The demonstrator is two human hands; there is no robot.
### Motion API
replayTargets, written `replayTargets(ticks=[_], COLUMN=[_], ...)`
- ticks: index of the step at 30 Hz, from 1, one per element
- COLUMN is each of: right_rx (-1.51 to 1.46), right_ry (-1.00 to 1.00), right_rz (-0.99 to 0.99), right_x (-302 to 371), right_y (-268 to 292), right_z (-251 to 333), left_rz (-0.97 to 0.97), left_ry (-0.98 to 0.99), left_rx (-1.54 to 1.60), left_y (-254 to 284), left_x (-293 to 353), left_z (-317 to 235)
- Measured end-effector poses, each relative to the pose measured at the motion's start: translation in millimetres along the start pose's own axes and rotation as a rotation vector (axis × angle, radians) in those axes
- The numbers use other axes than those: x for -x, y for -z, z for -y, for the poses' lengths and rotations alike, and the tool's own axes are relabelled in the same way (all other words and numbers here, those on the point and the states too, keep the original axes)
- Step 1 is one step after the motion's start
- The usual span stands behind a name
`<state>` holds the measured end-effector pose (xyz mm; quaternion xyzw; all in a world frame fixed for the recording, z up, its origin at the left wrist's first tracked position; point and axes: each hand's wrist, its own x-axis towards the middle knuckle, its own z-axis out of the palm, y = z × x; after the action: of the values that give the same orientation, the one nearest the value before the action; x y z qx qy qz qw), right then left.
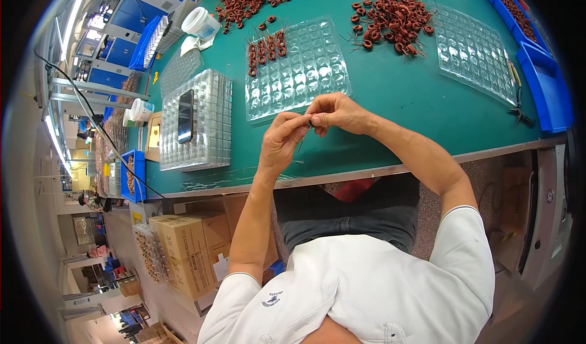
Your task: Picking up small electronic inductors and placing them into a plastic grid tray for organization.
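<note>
- Near the table's (390, 94) front edge, your left hand (282, 137) and right hand (337, 112) meet, fingertips pinched on one small dark coil (309, 124) held above the green top.
- Just beyond your hands lies a clear blister tray (305, 75), with a few brown coils (266, 46) filling its far left corner.
- Toward the far edge sits a loose heap of coils (390, 17).
- At the left edge, a phone (185, 115) rests on stacked trays (204, 136).

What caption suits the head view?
Both bare hands, left hand and right hand, pinch one small dark coil above the green table.
</note>
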<state>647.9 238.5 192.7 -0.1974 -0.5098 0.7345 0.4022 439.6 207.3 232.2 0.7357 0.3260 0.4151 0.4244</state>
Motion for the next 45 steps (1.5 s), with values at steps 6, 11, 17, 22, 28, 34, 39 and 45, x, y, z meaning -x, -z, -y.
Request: replayTargets(ticks=[6, 11, 17, 22, 28, 34, 39, 45], right_rx=[0.011, 0.038, 0.057, 0.065, 0.756, 1.755, 1.612, 1.607], right_ry=[0.020, 0.054, 0.080, 0.238, 0.321, 0.335, 0.217, 0.193], right_rz=[-0.054, -0.086, -0.251, -0.497, -0.478, -1.042, -1.057, -1.186], right_x=[5.9, 8.7, 1.3, -10.0, -3.6, -11.4, -8.9, 3.4], right_y=[3.3, 6.8, 9.0, 24.0, 41.6, 113.7, 114.7, 131.7], right_z=[3.9, 3.4, 13.4, 8.0, 26.8, 26.5, 31.2, 38.4], left_rz=[-0.057, -0.111, -0.277, -0.197, -0.365, -0.411, -0.406, -0.347], left_ry=[-0.072, -0.029, 0.194, 0.310, 0.324, 0.315, 0.403, 0.400], left_rx=[-0.096, 0.028, 0.509, 0.416, 0.619, 0.102, -0.400, -0.471], left_y=[-12.8, -22.4, -16.9, -42.5, -66.0, 23.8, 92.3, 97.7], left_x=[-2.2, -3.9, -10.2, -40.0, -66.7, -112.7, -139.3, -178.3], left_z=[7.9, 9.4, 21.5, 31.4, 30.7, 71.8, 105.8, 129.0])
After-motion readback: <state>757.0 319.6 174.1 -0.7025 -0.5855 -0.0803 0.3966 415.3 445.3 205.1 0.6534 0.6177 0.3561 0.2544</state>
